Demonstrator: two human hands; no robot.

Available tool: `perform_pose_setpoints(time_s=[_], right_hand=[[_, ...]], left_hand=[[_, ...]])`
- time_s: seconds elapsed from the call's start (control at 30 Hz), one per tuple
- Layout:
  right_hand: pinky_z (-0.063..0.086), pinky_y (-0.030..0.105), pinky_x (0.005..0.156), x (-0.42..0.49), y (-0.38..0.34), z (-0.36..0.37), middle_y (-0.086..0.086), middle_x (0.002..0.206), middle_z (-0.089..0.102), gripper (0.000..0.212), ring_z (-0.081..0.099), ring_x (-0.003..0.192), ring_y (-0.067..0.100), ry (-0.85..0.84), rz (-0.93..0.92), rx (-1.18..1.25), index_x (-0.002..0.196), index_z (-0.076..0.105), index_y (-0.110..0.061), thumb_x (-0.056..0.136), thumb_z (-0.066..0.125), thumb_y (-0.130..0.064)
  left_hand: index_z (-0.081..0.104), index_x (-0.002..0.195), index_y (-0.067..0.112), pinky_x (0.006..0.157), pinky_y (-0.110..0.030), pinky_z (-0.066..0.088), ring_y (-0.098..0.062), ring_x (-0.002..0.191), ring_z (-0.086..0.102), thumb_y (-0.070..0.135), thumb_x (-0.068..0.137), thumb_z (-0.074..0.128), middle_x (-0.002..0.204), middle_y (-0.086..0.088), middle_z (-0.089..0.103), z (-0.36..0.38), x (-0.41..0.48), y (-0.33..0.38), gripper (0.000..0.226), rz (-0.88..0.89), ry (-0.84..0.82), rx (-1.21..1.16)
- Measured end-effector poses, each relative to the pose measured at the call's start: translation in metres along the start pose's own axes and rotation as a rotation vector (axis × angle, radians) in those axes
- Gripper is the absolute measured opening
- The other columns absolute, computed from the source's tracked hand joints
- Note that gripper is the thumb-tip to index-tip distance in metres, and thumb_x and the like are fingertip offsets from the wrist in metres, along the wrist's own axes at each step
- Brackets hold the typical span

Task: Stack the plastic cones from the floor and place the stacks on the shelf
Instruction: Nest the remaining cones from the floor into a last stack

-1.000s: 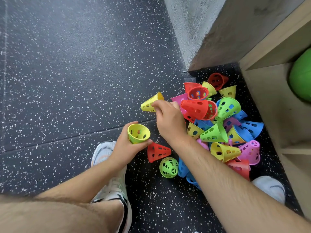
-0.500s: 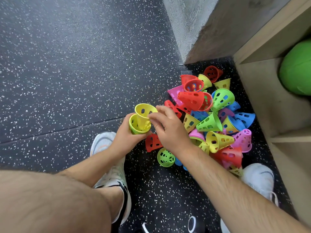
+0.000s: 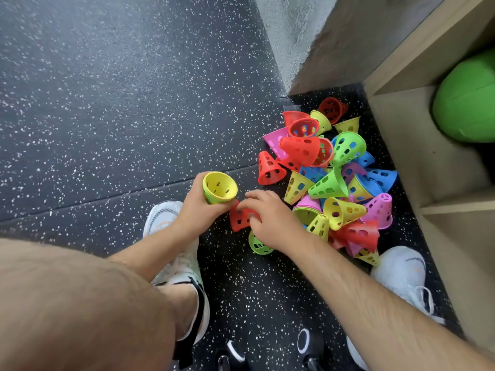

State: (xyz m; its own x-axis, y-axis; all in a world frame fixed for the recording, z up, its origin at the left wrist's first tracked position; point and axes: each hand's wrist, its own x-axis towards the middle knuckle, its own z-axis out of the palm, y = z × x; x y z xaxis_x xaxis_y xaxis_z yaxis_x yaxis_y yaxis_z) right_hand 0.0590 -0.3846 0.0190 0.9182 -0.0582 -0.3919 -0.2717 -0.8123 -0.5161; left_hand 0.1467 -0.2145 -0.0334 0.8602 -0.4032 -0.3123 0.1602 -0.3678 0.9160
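My left hand [image 3: 197,210] grips a small stack of cones [image 3: 220,188], a yellow one nested inside a lime-green one, open end up. Just to its right, my right hand [image 3: 270,219] curls its fingers over a red cone [image 3: 240,219] that lies on the floor. A pile of loose perforated cones [image 3: 328,178] in red, yellow, green, blue and pink spreads over the dark floor to the right of my hands. A green cone [image 3: 257,246] lies under my right wrist. The wooden shelf [image 3: 428,167] stands at the far right.
A large green ball [image 3: 466,103] sits in the shelf's compartment. My white shoes [image 3: 174,236] [image 3: 399,269] stand on either side of the pile's near end. A grey wall [image 3: 292,30] meets the shelf's side panel behind the pile. Speckled dark floor [image 3: 107,103] stretches to the left.
The yellow cone my right hand carried now sits fully inside the green one in my left hand. My right hand let it go and dropped onto the red cone on the floor.
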Motion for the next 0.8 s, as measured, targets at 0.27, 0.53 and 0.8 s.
perform_pose_setpoints(time_s=[0.27, 0.53, 0.8], right_hand=[[0.047, 0.046, 0.101, 0.011, 0.007, 0.007, -0.003, 0.159, 0.032, 0.034, 0.036, 0.137, 0.025, -0.058, -0.051, -0.177, 0.123, 0.063, -0.026, 0.097, 0.051, -0.007], [0.042, 0.042, 0.110, 0.003, 0.020, -0.015, 0.013, 0.144, 0.049, 0.014, 0.049, 0.127, 0.032, 0.356, 0.075, 0.047, 0.109, 0.066, -0.014, 0.101, 0.055, -0.015], [0.037, 0.032, 0.111, -0.007, -0.007, -0.018, 0.011, 0.142, 0.054, 0.021, 0.049, 0.133, 0.027, 0.583, 0.035, 0.243, 0.116, 0.068, -0.016, 0.101, 0.055, -0.022]], left_hand=[[0.053, 0.123, 0.025, 0.087, -0.013, 0.047, 0.003, 0.095, 0.062, 0.026, 0.071, 0.096, 0.112, 0.009, 0.067, -0.002, -0.001, -0.002, 0.068, -0.008, -0.002, -0.032], [0.052, 0.126, 0.025, 0.083, -0.005, 0.042, 0.013, 0.094, 0.059, 0.019, 0.078, 0.092, 0.113, 0.014, 0.064, -0.001, 0.000, -0.002, 0.063, -0.023, -0.039, 0.009], [0.053, 0.122, 0.035, 0.088, -0.020, 0.048, 0.001, 0.101, 0.064, 0.030, 0.074, 0.095, 0.111, 0.016, 0.068, 0.003, -0.002, 0.000, 0.064, 0.010, -0.155, 0.071]])
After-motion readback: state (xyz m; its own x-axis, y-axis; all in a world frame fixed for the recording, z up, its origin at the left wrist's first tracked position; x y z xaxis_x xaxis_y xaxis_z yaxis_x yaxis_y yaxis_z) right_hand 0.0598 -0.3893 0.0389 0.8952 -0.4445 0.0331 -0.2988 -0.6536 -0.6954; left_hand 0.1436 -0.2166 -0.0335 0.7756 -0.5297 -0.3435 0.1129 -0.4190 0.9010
